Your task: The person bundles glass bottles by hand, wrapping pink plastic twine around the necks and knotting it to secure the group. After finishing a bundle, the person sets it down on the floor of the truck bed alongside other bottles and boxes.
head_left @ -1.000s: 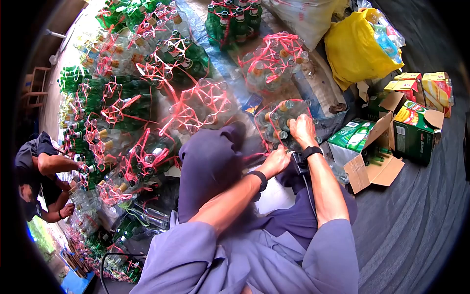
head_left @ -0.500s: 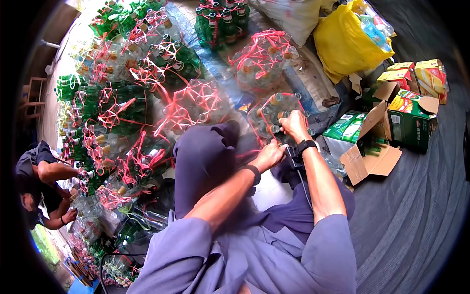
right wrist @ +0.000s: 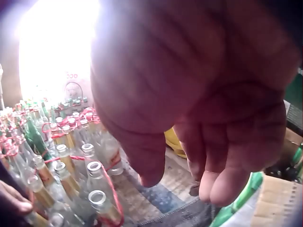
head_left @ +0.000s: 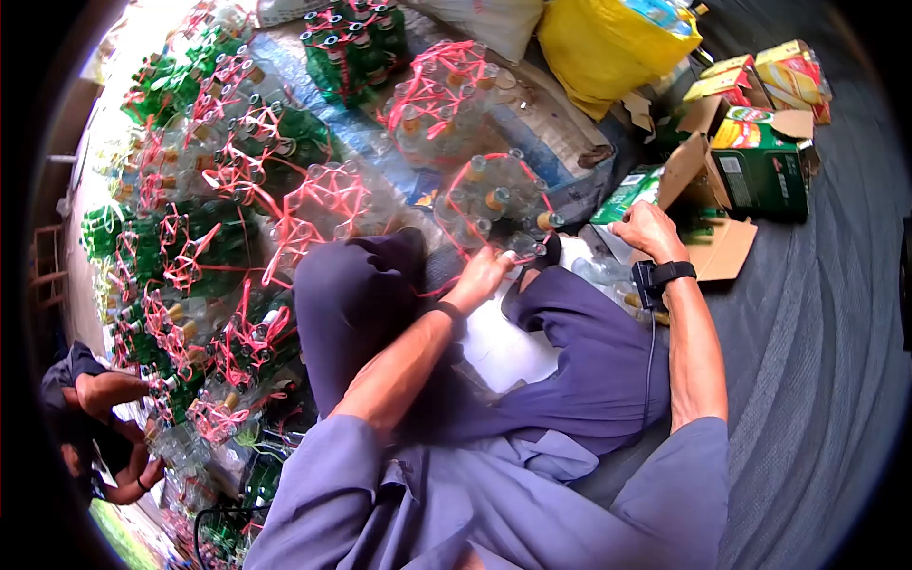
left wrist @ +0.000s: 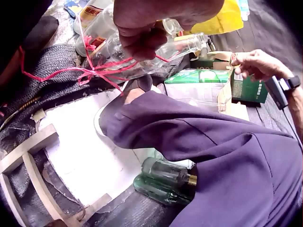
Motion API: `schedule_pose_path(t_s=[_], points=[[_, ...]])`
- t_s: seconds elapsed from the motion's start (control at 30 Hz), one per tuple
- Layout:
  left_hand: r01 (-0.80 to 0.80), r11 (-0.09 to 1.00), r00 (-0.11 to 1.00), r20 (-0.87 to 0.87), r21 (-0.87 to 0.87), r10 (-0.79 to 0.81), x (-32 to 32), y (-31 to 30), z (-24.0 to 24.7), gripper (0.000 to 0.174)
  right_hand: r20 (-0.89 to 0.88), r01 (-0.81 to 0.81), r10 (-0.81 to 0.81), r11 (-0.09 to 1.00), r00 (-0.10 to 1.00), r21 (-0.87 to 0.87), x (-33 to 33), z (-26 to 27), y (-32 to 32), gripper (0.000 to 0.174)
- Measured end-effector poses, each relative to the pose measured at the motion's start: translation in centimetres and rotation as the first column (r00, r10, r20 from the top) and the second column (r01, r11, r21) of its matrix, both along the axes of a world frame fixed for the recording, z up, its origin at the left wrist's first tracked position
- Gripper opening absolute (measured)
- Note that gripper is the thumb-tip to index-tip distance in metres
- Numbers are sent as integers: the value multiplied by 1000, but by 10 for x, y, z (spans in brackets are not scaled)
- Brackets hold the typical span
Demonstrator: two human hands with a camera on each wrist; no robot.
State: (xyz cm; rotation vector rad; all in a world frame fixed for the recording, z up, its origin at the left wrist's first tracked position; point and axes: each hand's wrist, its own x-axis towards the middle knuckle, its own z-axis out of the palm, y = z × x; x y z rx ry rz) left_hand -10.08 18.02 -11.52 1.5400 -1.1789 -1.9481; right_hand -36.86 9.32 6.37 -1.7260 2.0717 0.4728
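Note:
A bundle of clear glass bottles stands in front of the person, looped by red plastic string. My left hand is at the bundle's near side; in the left wrist view its fingers curl at the string, beside the bottle necks. Away from the bundle, my right hand is over the edge of an opened green-and-white carton. Its fingers are loosely bent in the right wrist view, with nothing held between them. Green bottle necks show inside the carton.
Tied bottle bundles crowd the left side, where another person works. A yellow bag and a green carton stand on the right. Green bottles lie under the leg, near a wooden frame.
My right hand has left the bottle bundle and moved right to the cartons. The left hand stays at the bundle's near side. The head view has swung to the right.

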Motion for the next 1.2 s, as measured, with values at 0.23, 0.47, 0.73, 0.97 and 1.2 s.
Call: schedule_pose_path(t_s=[0.23, 0.47, 0.73, 0.97, 1.2], points=[[7, 1000, 997, -74, 20, -5, -1, 2, 8, 39, -192, -2, 22, 995, 981, 104, -50, -27, 47, 42], [-5, 998, 994, -110, 66, 12, 1, 0, 20, 34, -61, 106, -91, 944, 994, 314, -62, -61, 61, 39], [-16, 998, 997, -68, 66, 20, -1, -2, 28, 38, -57, -94, 111, 965, 992, 245, -61, -82, 62, 32], [12, 1000, 1000, -27, 8, -12, -2, -2, 12, 41, -55, -51, 59, 990, 997, 135, -37, -34, 46, 36], [9, 999, 1000, -14, -52, -10, -2, 0, -8, 42, 39, -35, 45, 973, 998, -229, -18, 39, 38, 35]])
